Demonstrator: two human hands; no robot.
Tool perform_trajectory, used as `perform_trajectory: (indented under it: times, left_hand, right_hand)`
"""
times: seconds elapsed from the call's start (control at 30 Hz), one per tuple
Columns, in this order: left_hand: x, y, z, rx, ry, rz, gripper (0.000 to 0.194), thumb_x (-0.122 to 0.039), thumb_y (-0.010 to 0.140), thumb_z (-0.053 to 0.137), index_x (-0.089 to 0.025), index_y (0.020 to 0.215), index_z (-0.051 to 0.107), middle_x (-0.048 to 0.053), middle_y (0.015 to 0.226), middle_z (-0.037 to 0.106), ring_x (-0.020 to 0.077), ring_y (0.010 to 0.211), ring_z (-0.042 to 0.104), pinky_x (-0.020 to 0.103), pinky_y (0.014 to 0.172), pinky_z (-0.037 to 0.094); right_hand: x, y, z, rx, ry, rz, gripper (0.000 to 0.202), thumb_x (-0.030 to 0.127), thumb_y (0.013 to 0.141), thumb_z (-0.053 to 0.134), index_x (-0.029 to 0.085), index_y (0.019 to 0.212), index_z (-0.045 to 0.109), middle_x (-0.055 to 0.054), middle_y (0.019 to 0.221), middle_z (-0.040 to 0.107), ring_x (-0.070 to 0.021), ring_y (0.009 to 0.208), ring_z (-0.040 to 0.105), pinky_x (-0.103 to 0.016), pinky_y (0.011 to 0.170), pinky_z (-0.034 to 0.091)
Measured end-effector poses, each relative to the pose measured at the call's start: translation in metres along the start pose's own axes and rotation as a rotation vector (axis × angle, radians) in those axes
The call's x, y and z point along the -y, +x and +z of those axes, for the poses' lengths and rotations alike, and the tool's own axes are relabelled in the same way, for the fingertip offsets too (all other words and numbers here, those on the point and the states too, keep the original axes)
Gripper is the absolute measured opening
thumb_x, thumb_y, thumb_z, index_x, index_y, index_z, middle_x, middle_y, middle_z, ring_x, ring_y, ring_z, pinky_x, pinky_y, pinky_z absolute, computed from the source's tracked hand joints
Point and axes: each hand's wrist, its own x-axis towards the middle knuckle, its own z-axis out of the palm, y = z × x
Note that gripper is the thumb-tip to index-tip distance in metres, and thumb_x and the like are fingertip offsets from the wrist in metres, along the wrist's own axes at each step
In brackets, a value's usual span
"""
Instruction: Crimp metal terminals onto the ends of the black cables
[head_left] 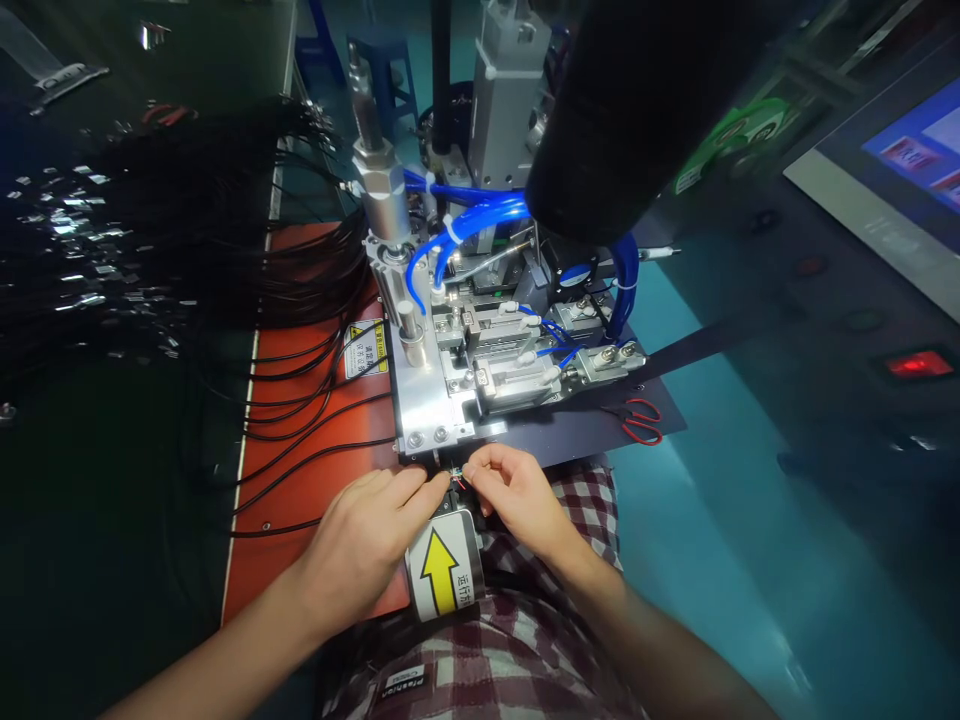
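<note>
At the front edge of the metal machine (424,400), my left hand (375,520) and my right hand (525,500) meet with their fingertips nearly together. Thin coloured wires (458,479), red and whitish, show between them. The fingers of my left hand are drawn together at the wires' left side. My right hand pinches thumb and forefinger at their right side. What lies under the fingertips is too small to make out. Just below sits a white label with a yellow arrow (439,570), on a part at the machine's front.
Black cables (315,400) run over the orange mat (292,480) at left, with a big bundle (150,210) behind. Blue air tubes (480,215) and a dark column (637,110) rise above the machine. Red-handled scissors (643,421) lie at right, before a control panel (862,230).
</note>
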Motion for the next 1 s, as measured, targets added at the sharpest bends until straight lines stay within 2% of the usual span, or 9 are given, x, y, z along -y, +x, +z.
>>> perform_trajectory:
  times: [0.23,0.4,0.57,0.73,0.9,1.0]
  left_hand:
    - [0.001,0.002,0.0,0.011,0.042,0.03,0.028,-0.012,0.091,0.033,-0.01,0.108,0.055,0.008,0.08,0.062,0.0183,0.062,0.055,0.03,0.054,0.045]
    - [0.002,0.001,0.0,-0.01,0.046,0.059,0.028,-0.012,0.091,0.033,-0.009,0.107,0.056,0.007,0.079,0.061,0.0175,0.061,0.053,0.029,0.053,0.043]
    - [0.004,-0.001,0.002,-0.01,0.066,0.065,0.027,-0.008,0.089,0.037,-0.009,0.11,0.054,0.006,0.078,0.061,0.0176,0.061,0.051,0.029,0.055,0.042]
    - [0.004,-0.001,0.003,-0.017,0.046,0.049,0.026,-0.01,0.09,0.037,-0.01,0.109,0.055,0.007,0.081,0.061,0.0177,0.063,0.053,0.03,0.057,0.043]
    - [0.004,-0.001,0.002,-0.028,0.052,0.056,0.027,-0.01,0.09,0.036,-0.009,0.107,0.056,0.007,0.082,0.062,0.0177,0.064,0.054,0.03,0.057,0.044]
    - [0.004,-0.001,0.001,-0.028,0.063,0.06,0.027,-0.01,0.09,0.036,-0.009,0.108,0.057,0.008,0.082,0.062,0.0174,0.065,0.055,0.029,0.058,0.045]
  right_hand:
    - [-0.005,0.002,0.001,-0.032,-0.067,0.005,0.018,0.03,0.082,0.055,0.017,0.069,0.054,0.006,0.049,0.046,-0.0095,0.043,0.041,-0.021,0.043,0.03]
    - [-0.008,0.001,-0.002,-0.022,-0.031,0.003,0.019,0.032,0.082,0.056,0.016,0.071,0.054,0.004,0.054,0.048,-0.0099,0.045,0.043,-0.022,0.044,0.033]
    - [-0.003,-0.005,-0.004,-0.12,-0.065,-0.124,0.015,0.03,0.082,0.057,0.016,0.076,0.058,0.002,0.064,0.052,-0.0106,0.051,0.044,-0.022,0.048,0.036]
    - [-0.002,-0.006,0.004,-0.151,-0.195,-0.225,0.012,0.023,0.081,0.057,0.016,0.072,0.059,0.002,0.063,0.053,-0.0107,0.054,0.044,-0.022,0.05,0.036]
    - [-0.005,-0.002,0.007,-0.159,-0.246,-0.209,0.013,0.023,0.083,0.053,0.017,0.072,0.056,0.002,0.064,0.052,-0.0111,0.055,0.045,-0.022,0.05,0.036]
    - [-0.011,0.0,0.005,-0.146,-0.202,-0.139,0.014,0.026,0.083,0.053,0.017,0.072,0.055,0.003,0.059,0.048,-0.0111,0.051,0.043,-0.021,0.046,0.034]
